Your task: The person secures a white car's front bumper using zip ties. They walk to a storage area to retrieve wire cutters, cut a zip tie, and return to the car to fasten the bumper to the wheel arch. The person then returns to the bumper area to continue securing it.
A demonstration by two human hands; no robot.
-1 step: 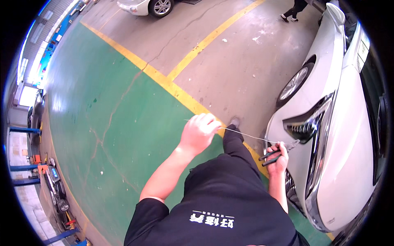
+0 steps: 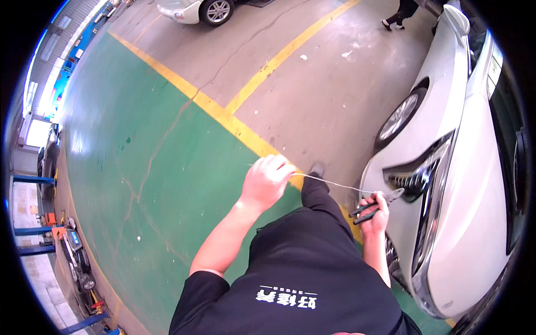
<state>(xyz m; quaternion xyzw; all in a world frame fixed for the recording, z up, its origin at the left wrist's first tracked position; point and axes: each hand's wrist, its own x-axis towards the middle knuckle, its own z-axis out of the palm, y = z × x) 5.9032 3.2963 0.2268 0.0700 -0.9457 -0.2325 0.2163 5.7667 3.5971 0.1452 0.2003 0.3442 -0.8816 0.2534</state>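
Observation:
A thin, pale wire (image 2: 329,182) stretches between my hands, sagging slightly. My left hand (image 2: 267,181) is closed around one end of it, in front of my body over the yellow line; a short tip pokes out past the knuckles. My right hand (image 2: 375,215) holds pliers (image 2: 365,213) with dark handles, their metal jaws pointing right towards the white car's headlight. The wire's other end reaches the fingertips of that hand, beside the jaws. Whether the jaws themselves grip it cannot be made out.
Close on my right stands a white car (image 2: 474,206), its headlight (image 2: 416,176) and front wheel (image 2: 399,117) facing me. Another car (image 2: 187,10) is at the far left. A person (image 2: 399,17) walks at the back. Blue lift arms (image 2: 36,230) line the left side.
Both hands and the wire have shifted very slightly left in view. The grip on the wire and the pliers is the same.

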